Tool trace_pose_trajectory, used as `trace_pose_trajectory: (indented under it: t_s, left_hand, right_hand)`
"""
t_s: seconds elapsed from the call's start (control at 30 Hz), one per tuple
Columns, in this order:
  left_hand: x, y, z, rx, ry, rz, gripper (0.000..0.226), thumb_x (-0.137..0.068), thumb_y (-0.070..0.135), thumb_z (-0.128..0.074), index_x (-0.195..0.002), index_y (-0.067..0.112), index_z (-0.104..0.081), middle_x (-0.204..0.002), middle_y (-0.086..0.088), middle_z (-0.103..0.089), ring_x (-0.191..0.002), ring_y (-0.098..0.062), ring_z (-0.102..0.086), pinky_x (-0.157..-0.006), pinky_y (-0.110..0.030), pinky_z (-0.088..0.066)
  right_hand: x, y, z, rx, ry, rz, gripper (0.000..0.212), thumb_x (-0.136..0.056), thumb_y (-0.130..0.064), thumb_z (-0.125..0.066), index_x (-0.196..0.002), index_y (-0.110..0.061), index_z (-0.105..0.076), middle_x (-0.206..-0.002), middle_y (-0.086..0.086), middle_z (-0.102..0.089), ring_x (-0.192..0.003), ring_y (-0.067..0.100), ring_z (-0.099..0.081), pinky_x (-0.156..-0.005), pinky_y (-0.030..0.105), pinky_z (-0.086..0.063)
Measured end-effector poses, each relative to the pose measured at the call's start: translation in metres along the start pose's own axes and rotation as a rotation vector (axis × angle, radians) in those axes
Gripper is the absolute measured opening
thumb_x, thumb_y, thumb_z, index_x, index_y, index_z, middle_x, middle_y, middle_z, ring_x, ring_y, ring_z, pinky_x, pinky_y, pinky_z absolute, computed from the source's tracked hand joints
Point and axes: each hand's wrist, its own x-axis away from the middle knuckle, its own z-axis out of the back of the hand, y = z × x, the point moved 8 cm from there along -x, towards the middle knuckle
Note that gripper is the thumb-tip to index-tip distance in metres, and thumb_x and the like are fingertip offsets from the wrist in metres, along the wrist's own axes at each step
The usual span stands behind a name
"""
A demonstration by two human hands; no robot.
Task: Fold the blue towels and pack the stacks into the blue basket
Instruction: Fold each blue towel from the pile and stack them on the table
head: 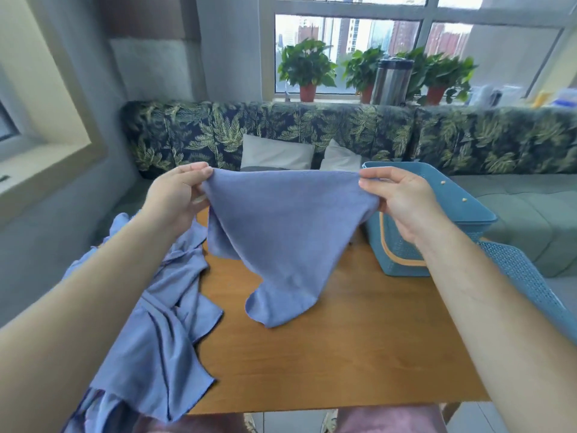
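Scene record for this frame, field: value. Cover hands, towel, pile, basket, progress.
held towel: spread in air above table, unfolded, lower corner hanging
left hand: pinches its upper left corner
right hand: pinches its upper right corner
towel pile: crumpled, on table's left edge
blue basket: table's far right; contents hidden
folded stacks: none visible

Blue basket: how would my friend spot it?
Look at the wooden table. At its far right corner, by the right hand, stands the blue basket. Unlike the soft blue towel held beside it, it is stiff plastic with an orange-edged handle.
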Motion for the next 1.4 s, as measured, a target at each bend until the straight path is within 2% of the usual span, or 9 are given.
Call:
trace_pose_trajectory:
  t_s: [0.2, 0.33, 0.47, 0.6, 0.7, 0.83, 1.07, 1.2, 1.4]
  left_hand:
    - [0.011, 0.041, -0.002, 0.057, -0.113, -0.100, 0.030, -0.085, 0.007, -0.073, -0.107, 0.027, -0.076, -0.092, 0.005, -0.068, -0.075, -0.015, -0.064, -0.079, -0.033, -0.054]
    - [0.017, 0.049, -0.004, 0.063, -0.033, -0.189, 0.028, -0.083, -0.004, -0.072, -0.102, 0.017, -0.075, -0.088, -0.003, -0.072, -0.073, -0.020, -0.067, -0.070, -0.034, -0.055]
    - [0.017, 0.045, 0.008, -0.262, 0.140, -0.252, 0.022, -0.088, 0.011, -0.072, -0.075, 0.029, -0.070, -0.068, 0.009, -0.063, -0.074, -0.021, -0.056, -0.081, -0.065, -0.056]
    - [0.020, 0.047, 0.005, -0.556, 0.129, -0.354, 0.013, -0.095, 0.017, -0.063, -0.087, 0.027, -0.064, -0.058, 0.012, -0.050, -0.062, -0.016, -0.047, -0.072, -0.058, -0.058]
    - [0.018, 0.031, 0.002, -0.483, 0.110, -0.076, 0.012, -0.102, 0.023, -0.057, -0.092, 0.028, -0.062, -0.076, 0.004, -0.054, -0.067, -0.019, -0.050, -0.061, -0.041, -0.059]
    - [0.027, 0.015, -0.020, 0.076, -0.045, 0.247, 0.013, -0.105, 0.031, -0.052, -0.103, 0.025, -0.063, -0.091, -0.001, -0.066, -0.076, -0.017, -0.062, -0.063, -0.032, -0.058]
    - [0.031, 0.040, -0.028, 0.047, -0.136, -0.055, 0.032, -0.089, -0.009, -0.064, -0.113, 0.012, -0.067, -0.082, -0.001, -0.075, -0.076, -0.016, -0.067, -0.077, -0.029, -0.055]
    - [0.025, 0.047, -0.012, -0.244, 0.009, -0.180, 0.021, -0.089, 0.006, -0.073, -0.080, 0.025, -0.076, -0.070, 0.007, -0.065, -0.073, -0.017, -0.056, -0.084, -0.048, -0.050]
    - [0.034, 0.072, -0.015, -0.550, 0.024, -0.388, 0.017, -0.095, 0.020, -0.067, -0.084, 0.033, -0.070, -0.062, 0.009, -0.051, -0.057, -0.012, -0.043, -0.064, -0.035, -0.044]
  right_hand:
    - [-0.005, -0.053, -0.015, 0.013, -0.010, 0.094, 0.010, -0.083, -0.010, -0.080, -0.090, -0.018, -0.081, -0.088, 0.006, -0.076, -0.080, 0.020, -0.067, -0.079, 0.042, -0.057]
    - [-0.002, -0.074, -0.023, -0.012, -0.020, 0.125, 0.010, -0.081, -0.010, -0.082, -0.087, -0.018, -0.081, -0.082, 0.003, -0.076, -0.075, 0.016, -0.067, -0.076, 0.036, -0.058]
    - [0.004, -0.081, -0.020, 0.127, 0.010, 0.157, 0.010, -0.077, -0.012, -0.085, -0.083, -0.019, -0.082, -0.079, 0.005, -0.075, -0.071, 0.014, -0.067, -0.072, 0.033, -0.059]
    - [0.008, -0.080, -0.016, 0.240, 0.034, 0.158, 0.009, -0.076, -0.019, -0.087, -0.082, -0.022, -0.082, -0.083, 0.003, -0.077, -0.070, 0.010, -0.067, -0.068, 0.035, -0.059]
    - [0.008, -0.076, -0.011, 0.268, 0.075, 0.147, 0.005, -0.078, -0.021, -0.085, -0.081, -0.022, -0.081, -0.082, 0.001, -0.076, -0.069, 0.008, -0.064, -0.067, 0.033, -0.055]
    - [0.006, -0.060, -0.001, 0.206, 0.139, 0.029, 0.004, -0.084, -0.021, -0.081, -0.083, -0.018, -0.079, -0.088, 0.009, -0.075, -0.075, 0.017, -0.062, -0.071, 0.038, -0.054]
    - [0.011, -0.054, -0.016, 0.025, -0.038, -0.048, 0.021, -0.084, 0.010, -0.070, -0.092, -0.009, -0.073, -0.086, 0.010, -0.070, -0.086, 0.026, -0.061, -0.084, 0.040, -0.047]
    - [0.013, -0.060, -0.006, 0.109, 0.029, 0.002, 0.017, -0.079, 0.006, -0.078, -0.083, -0.011, -0.076, -0.079, 0.005, -0.072, -0.082, 0.024, -0.063, -0.086, 0.044, -0.053]
    - [0.020, -0.081, 0.019, 0.434, 0.136, 0.170, 0.014, -0.075, -0.014, -0.085, -0.072, -0.026, -0.079, -0.066, -0.006, -0.071, -0.064, 0.009, -0.058, -0.068, 0.031, -0.048]
